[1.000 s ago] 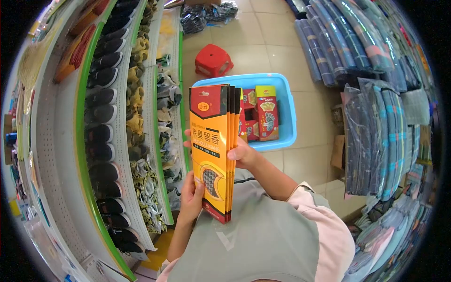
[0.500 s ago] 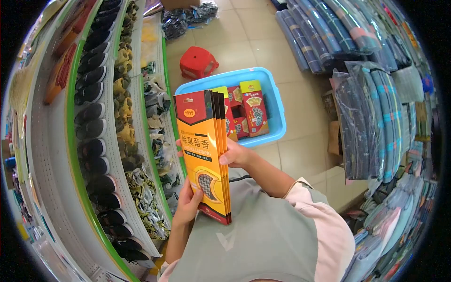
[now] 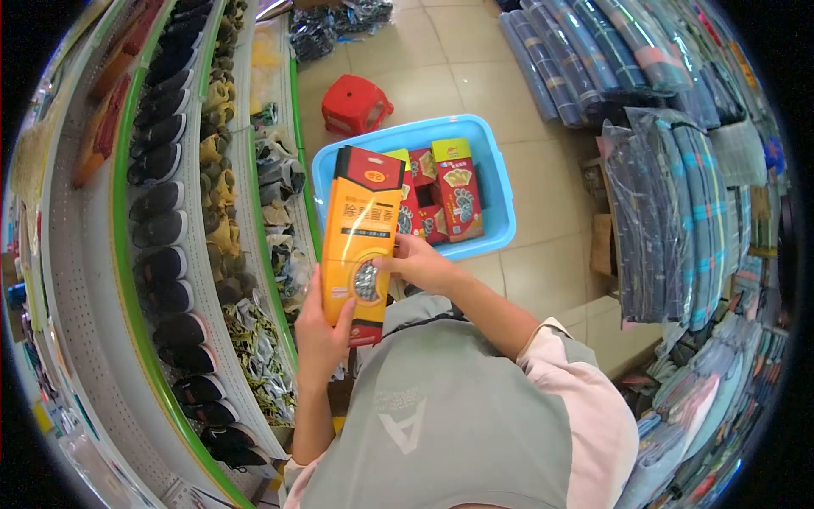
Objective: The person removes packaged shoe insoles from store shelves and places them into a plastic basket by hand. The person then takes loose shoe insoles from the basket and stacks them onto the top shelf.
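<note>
Both my hands grip a stack of flat yellow packages (image 3: 343, 246) with red and black ends, held in front of my chest. My left hand (image 3: 325, 327) is closed on the lower left part, thumb across the front. My right hand (image 3: 421, 265) pinches the right side, near the picture window. The stack overlaps the left part of a blue plastic bin (image 3: 506, 199). Inside the bin are several red boxes (image 3: 459, 195) with footprint pictures and yellow-green tops.
Shelves of black shoes (image 3: 161, 216) and camouflage shoes (image 3: 222, 191) line the left. A red stool (image 3: 356, 103) stands beyond the bin. Bagged plaid textiles (image 3: 653, 220) are stacked on the right, and dark plastic bags (image 3: 314, 32) lie at the top.
The package stack has tilted to the right at its top and come together, its black edges now on the left. My left hand has moved left and up with it.
</note>
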{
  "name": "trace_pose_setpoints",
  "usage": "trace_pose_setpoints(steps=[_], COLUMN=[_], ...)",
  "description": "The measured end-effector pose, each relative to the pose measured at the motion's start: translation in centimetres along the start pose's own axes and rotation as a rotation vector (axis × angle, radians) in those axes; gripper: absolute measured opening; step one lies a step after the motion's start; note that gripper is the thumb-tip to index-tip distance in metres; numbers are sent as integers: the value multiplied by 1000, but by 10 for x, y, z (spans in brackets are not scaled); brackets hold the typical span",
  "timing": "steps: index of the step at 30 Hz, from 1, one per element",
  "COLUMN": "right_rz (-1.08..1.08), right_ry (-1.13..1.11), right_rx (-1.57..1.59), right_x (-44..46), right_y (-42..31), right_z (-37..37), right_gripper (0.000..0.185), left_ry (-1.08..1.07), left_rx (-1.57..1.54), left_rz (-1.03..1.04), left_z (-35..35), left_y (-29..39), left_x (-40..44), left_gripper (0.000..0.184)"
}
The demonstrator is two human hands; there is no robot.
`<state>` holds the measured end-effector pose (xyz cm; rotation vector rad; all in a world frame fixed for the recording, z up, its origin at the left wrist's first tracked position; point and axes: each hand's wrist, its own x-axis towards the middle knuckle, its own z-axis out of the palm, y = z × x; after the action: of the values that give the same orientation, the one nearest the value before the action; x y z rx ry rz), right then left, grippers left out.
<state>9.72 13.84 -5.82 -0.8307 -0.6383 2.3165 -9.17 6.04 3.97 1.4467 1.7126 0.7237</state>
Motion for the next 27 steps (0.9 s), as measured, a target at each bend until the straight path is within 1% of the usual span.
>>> trace_pose_setpoints(steps=[1,2,3,4,7,9,11,13,16,19,20,21,24,27], right_rz=[-8,-56,-102,-147,-143,-175,-211,-252,-262,-302,-324,-303,-340,-381], right_ry=[47,71,96,122,232,355,453,531,743,728,717,759,729,866], right_rx=[-6,53,111,168,322,307,338,412,468,522,542,526,627,455], right_x=[0,3,9,12,23,48,71,91,126,154,163,172,194,213], right_y=[3,9,16,23,28,50,62,62,54,47,44,42,44,55], right_z=[-8,-19,-35,-51,-101,-157,-192,-209,-229,-243,-246,-250,-261,-274], right_gripper=[46,44,43,41,33,32,31,30,33,34,34,36,39,40], left_ry=[-17,-34,-16,-15,-8,-25,-35,-53,-65,-84,-68,-54,-6,19], left_rx=[24,48,134,113,63,-8,-42,-15,-40,-51,-61,-72,-93,-102], left_rz=[5,7,139,102,-22,-60,-93,-100,-140,-156,-170,-183,-211,-239], left_z=[4,6,8,8,8,10,10,13,15,13,12,11,7,1], left_y=[-3,-6,-8,-9,-17,-23,-22,-31,-31,-35,-36,-38,-44,-44], left_x=[-1,-2,-2,-4,-16,-26,-34,-43,-53,-61,-62,-64,-67,-66], left_gripper=[62,63,61,60,54,53,51,50,48,48,48,48,48,47])
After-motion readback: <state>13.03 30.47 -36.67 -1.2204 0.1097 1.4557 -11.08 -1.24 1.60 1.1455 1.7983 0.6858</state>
